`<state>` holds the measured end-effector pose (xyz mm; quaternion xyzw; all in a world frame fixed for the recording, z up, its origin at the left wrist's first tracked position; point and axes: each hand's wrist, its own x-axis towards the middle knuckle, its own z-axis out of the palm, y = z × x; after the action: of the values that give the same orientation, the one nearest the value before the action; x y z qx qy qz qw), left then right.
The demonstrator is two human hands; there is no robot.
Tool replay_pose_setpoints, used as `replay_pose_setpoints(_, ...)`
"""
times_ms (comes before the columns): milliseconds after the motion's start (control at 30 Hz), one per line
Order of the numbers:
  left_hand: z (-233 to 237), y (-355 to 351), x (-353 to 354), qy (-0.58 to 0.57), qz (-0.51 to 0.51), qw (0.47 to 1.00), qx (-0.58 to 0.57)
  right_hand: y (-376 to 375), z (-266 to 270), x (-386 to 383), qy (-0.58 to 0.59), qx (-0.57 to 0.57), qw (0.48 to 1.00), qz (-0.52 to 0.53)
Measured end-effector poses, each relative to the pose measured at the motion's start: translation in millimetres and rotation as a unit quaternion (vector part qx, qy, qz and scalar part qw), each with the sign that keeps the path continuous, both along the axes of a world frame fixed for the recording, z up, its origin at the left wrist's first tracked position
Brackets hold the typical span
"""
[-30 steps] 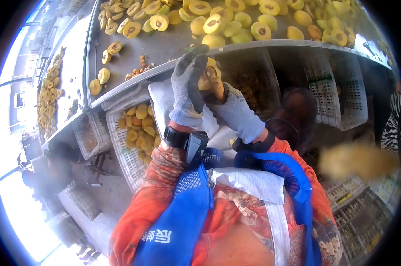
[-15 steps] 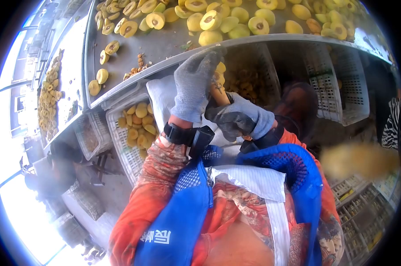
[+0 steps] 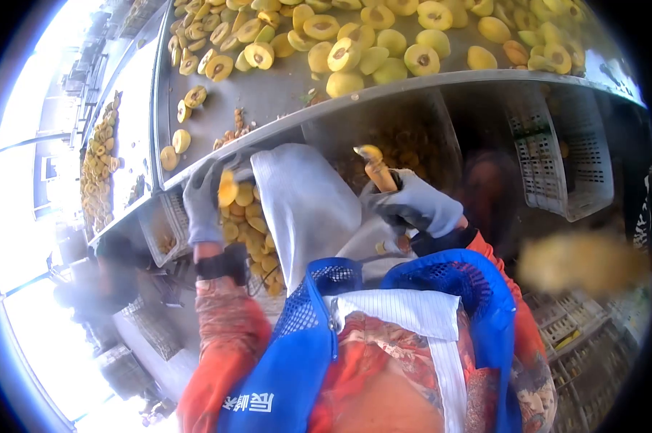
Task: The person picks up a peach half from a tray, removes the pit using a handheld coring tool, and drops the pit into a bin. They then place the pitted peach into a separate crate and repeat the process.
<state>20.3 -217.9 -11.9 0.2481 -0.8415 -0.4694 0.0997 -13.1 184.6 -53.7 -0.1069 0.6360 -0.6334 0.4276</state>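
My left hand [image 3: 204, 202], in a grey glove, is over a crate at the left, its fingers around a yellow peach half [image 3: 228, 189]. Under it, more peach halves [image 3: 250, 231] fill the crate. My gloved right hand [image 3: 416, 206] is closed on a wooden-handled pitting tool [image 3: 378, 172] in front of my chest. The tool points up and away, with a curved metal tip and something yellow at its end. Between my hands a pale grey cloth [image 3: 304, 206] covers my lap.
A metal worktable [image 3: 268, 97] ahead carries many cut peach halves [image 3: 344, 54] and a small heap of stones [image 3: 233, 130]. Beneath it sits a bin with brown and yellow pieces [image 3: 405, 148]; a white plastic crate [image 3: 567, 159] stands right. A blurred yellowish spot [image 3: 582, 263] covers part of the view.
My left hand has moved from beside the tool, left and toward me, to the crate with a peach half. My right hand stays near its place, and the tool's tip now shows.
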Motion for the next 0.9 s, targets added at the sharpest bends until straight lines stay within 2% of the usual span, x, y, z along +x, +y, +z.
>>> replay_pose_setpoints(33,-10,-26,-5,0.045,-0.019,0.999,0.014,-2,-47,6,0.178,0.202,0.963,-0.001)
replay_pose_setpoints(67,0,-16,-24,0.044,-0.028,0.999,-0.012,-4,-71,8,0.343,0.390,0.855,0.000)
replay_pose_setpoints(100,9,-6,-43,0.043,-0.036,0.998,-0.039,-5,-66,2,0.307,0.367,0.878,-0.003)
replay_pose_setpoints(133,31,40,-74,-0.003,-0.034,0.994,-0.103,-3,-55,-1,0.270,0.346,0.898,-0.005)
replay_pose_setpoints(167,23,56,-105,-0.019,-0.074,0.996,-0.055,-2,-46,-1,0.230,0.327,0.917,-0.006)
replay_pose_setpoints(200,13,73,-138,-0.034,-0.116,0.993,-0.005,0,-43,-1,0.236,0.327,0.915,-0.012)
replay_pose_setpoints(267,-4,134,-194,0.033,-0.206,0.961,0.181,4,-35,-4,0.251,0.329,0.910,-0.031)
replay_pose_setpoints(300,-20,147,-220,0.034,-0.283,0.955,-0.078,5,-28,-6,0.241,0.337,0.909,-0.039)
replay_pose_setpoints(333,-24,164,-234,0.036,-0.337,0.880,-0.332,6,-17,-6,0.230,0.332,0.913,-0.052)
replay_pose_setpoints(400,-18,198,-239,-0.113,-0.326,0.841,-0.416,7,4,-5,0.212,0.317,0.921,-0.076)
replay_pose_setpoints(433,-15,205,-237,-0.104,-0.335,0.827,-0.440,8,7,-1,0.250,0.319,0.910,-0.087)
replay_pose_setpoints(533,-44,191,-234,0.070,-0.370,0.852,-0.364,6,8,-9,0.079,0.185,0.973,-0.112)
replay_pose_setpoints(567,-52,190,-231,0.121,-0.358,0.869,-0.321,-3,-14,-5,0.220,0.310,0.916,-0.127)
replay_pose_setpoints(600,-56,186,-227,0.120,-0.326,0.921,-0.173,0,-30,0,0.220,0.331,0.913,-0.093)
replay_pose_setpoints(633,-59,181,-224,0.118,-0.287,0.950,-0.023,0,-34,-1,0.221,0.351,0.908,-0.060)
replay_pose_setpoints(667,-45,183,-218,0.114,-0.241,0.955,0.128,-1,-30,-4,0.220,0.370,0.902,-0.026)
replay_pose_setpoints(700,-27,179,-204,0.104,-0.185,0.953,0.216,-4,-22,-2,0.223,0.333,0.914,-0.062)
replay_pose_setpoints(733,-18,166,-192,0.085,-0.148,0.937,0.305,-7,-11,-1,0.245,0.317,0.913,-0.074)
replay_pose_setpoints(800,-11,148,-158,0.089,-0.145,0.814,0.555,-16,7,-9,0.302,0.280,0.906,-0.100)
replay_pose_setpoints(833,-3,153,-142,0.063,-0.118,0.757,0.640,-23,12,-14,0.333,0.241,0.903,-0.125)
replay_pose_setpoints(867,8,156,-126,0.077,-0.132,0.730,0.666,-29,23,-20,0.379,0.227,0.888,-0.126)
replay_pose_setpoints(900,-6,154,-118,0.091,-0.145,0.783,0.598,-36,30,-26,0.395,0.222,0.883,-0.124)
